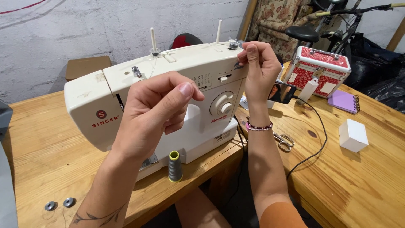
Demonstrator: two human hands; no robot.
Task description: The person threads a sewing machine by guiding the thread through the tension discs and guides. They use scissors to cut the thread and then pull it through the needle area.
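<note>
Single view, head-worn camera. It looks forward and downward from above the person's forearms, close in: both arms enter from the bottom edge, left hand (158, 107) and right hand (259, 69) filling mid-frame. The lens faces the front of a white sewing machine (105, 95) on a wooden table (46, 152), with a pale wall (84, 29) straight behind. Wide angle; the right side takes in a second table (358, 177). No other view to share with.
</note>
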